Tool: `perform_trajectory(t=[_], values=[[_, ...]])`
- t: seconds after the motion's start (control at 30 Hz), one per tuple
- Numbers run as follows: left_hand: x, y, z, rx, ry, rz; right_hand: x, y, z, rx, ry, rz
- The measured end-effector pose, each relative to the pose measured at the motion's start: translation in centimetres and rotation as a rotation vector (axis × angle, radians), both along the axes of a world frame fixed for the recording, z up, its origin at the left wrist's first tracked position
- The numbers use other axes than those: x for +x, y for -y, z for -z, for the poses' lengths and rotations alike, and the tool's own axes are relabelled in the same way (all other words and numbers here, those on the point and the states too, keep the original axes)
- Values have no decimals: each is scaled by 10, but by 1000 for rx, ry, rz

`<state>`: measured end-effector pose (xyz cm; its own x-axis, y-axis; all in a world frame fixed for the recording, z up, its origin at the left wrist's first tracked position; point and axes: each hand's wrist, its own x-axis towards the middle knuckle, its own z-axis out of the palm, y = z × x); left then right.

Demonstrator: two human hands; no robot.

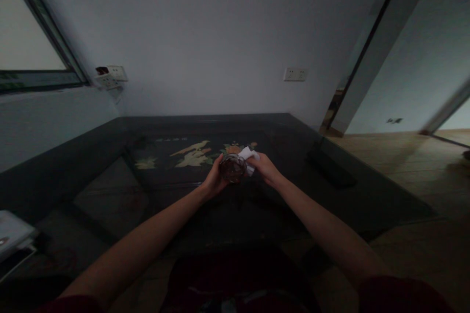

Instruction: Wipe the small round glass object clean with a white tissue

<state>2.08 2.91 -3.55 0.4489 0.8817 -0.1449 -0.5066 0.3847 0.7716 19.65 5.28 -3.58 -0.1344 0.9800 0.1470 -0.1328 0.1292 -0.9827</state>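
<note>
A round clear glass jar (232, 169) is held above the middle of the dark table, its open mouth turned up toward me. My left hand (215, 177) wraps round the jar's left side, with the fingertips near the rim. Between the fingers of my right hand (266, 168) is a crumpled white tissue (250, 158), pressed against the jar's right side at the rim. Parts of the right fingers are hidden behind the tissue.
The dark glossy table (279, 215) carries a bird-and-flower picture (194, 155) and stands against a pale wall. A flat black object (330, 168) lies to the right. At the left edge sits a white device (14, 234). Wall sockets (295, 75) are behind.
</note>
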Motion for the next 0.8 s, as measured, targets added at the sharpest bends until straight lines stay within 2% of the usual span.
perform_trajectory(t=[0.17,0.37,0.8], values=[[1,-1,3,14,-32,4,3,-1,-1,-3,28,7],[1,-3,5,9,-20,-29,7,-1,-2,43,129,84],[0,-9,7,45,-26,-258,16,-15,9,182,302,211]])
